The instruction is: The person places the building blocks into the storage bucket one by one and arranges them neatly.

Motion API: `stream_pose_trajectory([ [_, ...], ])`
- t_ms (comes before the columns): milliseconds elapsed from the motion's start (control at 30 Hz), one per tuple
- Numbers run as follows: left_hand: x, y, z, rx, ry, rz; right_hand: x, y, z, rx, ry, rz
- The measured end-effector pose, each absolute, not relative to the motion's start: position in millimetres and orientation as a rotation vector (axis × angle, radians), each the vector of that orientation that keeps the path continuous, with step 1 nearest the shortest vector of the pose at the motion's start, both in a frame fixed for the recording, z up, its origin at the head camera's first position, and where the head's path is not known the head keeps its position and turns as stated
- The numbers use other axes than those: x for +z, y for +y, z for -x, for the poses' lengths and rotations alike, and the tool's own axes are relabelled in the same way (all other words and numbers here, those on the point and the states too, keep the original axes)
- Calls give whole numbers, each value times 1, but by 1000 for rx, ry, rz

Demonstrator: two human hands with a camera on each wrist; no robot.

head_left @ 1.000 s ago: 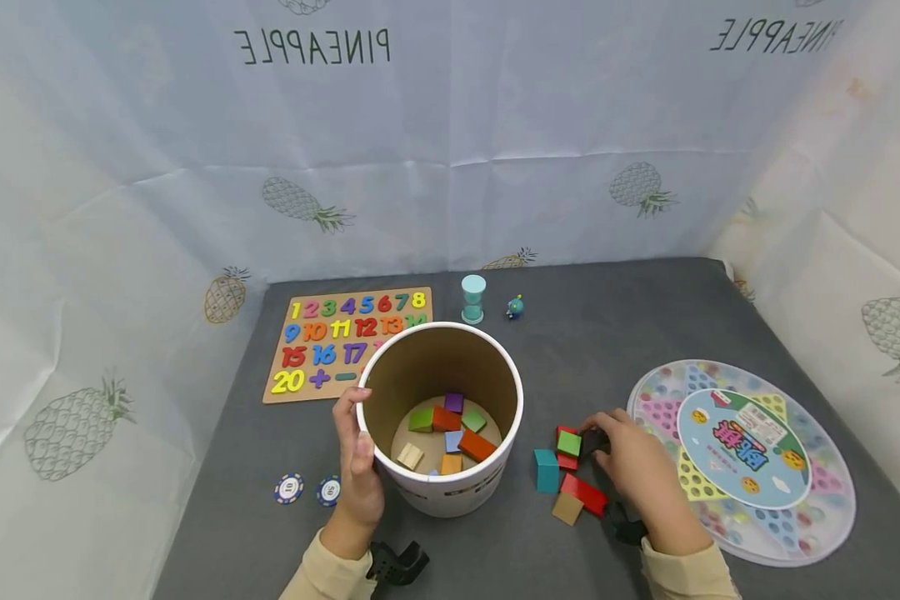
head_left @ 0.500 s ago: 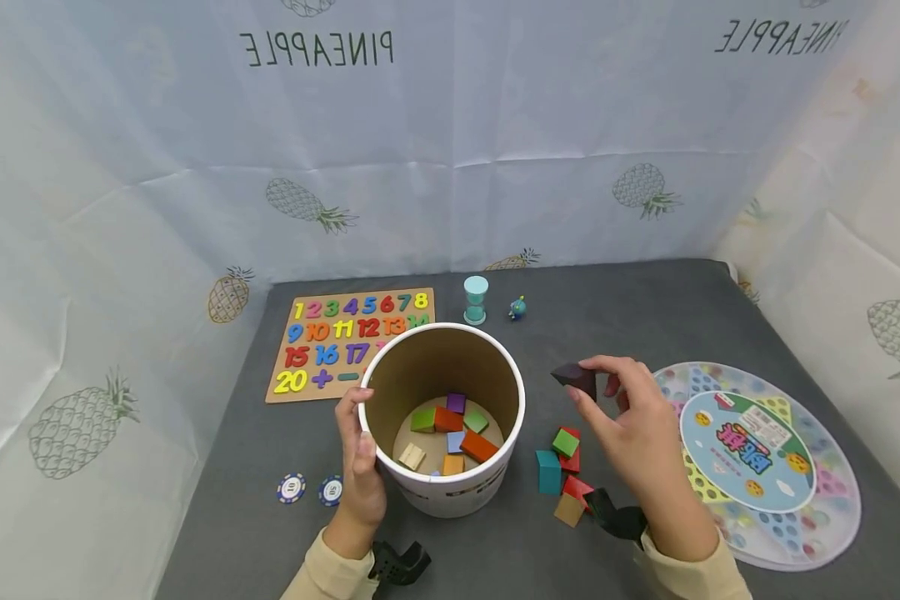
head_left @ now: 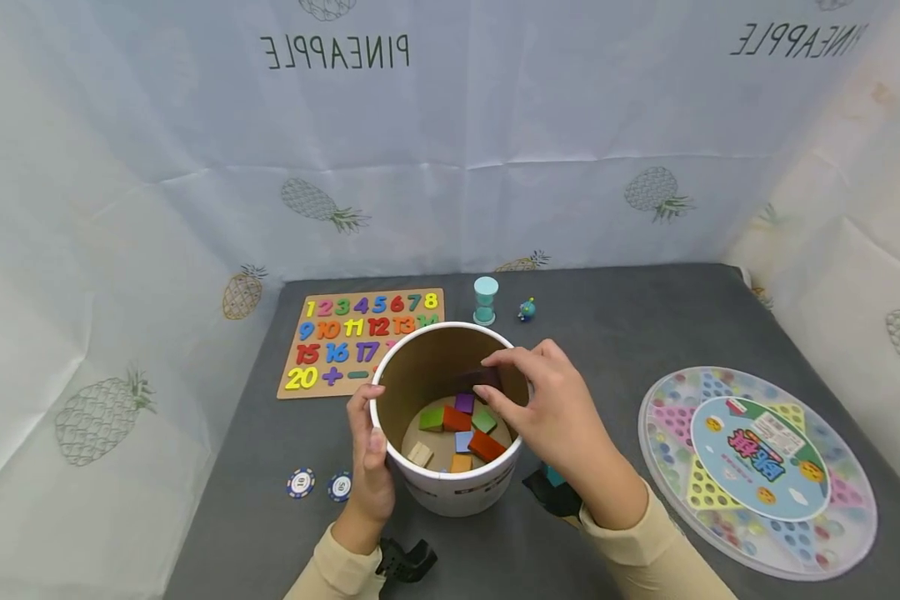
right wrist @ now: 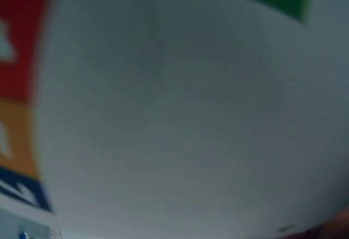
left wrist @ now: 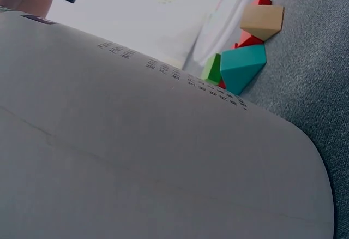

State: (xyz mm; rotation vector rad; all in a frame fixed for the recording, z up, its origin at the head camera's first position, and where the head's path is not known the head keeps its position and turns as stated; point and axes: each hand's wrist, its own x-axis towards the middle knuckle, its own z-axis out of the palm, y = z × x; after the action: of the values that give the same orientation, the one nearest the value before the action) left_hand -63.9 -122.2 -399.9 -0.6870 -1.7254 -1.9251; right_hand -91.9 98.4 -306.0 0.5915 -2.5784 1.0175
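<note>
A white bucket [head_left: 457, 500] stands in the middle of the table with several coloured wooden blocks on its bottom, among them a green block [head_left: 432, 418] and a purple block [head_left: 464, 403]. My left hand [head_left: 371, 475] grips its left rim, fingertips hooked over the edge. Over the right rim reaches my right hand [head_left: 551, 400], index finger and thumb pinching a dark block [head_left: 487, 377] that barely shows against the bucket's brown inside. Beside the bucket, in the left wrist view, lie a teal block [left wrist: 242, 64], a tan block [left wrist: 263, 21], a green block [left wrist: 211, 69] and red ones.
Behind the bucket are a number puzzle board [head_left: 330, 342], a teal hourglass [head_left: 485, 300] and a small blue toy [head_left: 527, 310]. Two poker chips [head_left: 300, 483] lie at left. A round Chinese checkers board [head_left: 757, 467] occupies the right side. White pineapple-print cloth [head_left: 450, 125] encloses the table.
My right hand has picked the dark block up from beside the loose blocks and carried it left into the bucket's mouth. The left hand keeps its grip on the rim.
</note>
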Motion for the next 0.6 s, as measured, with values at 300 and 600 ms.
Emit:
stream_pose_trajectory([
  [300, -400, -122, 63, -1899, -1753, 681, -318, 132, 92, 1049, -2262, -577],
  [600, -400, -123, 62, -1885, -1765, 666, -377, 192, 93, 695, -2836, -415],
])
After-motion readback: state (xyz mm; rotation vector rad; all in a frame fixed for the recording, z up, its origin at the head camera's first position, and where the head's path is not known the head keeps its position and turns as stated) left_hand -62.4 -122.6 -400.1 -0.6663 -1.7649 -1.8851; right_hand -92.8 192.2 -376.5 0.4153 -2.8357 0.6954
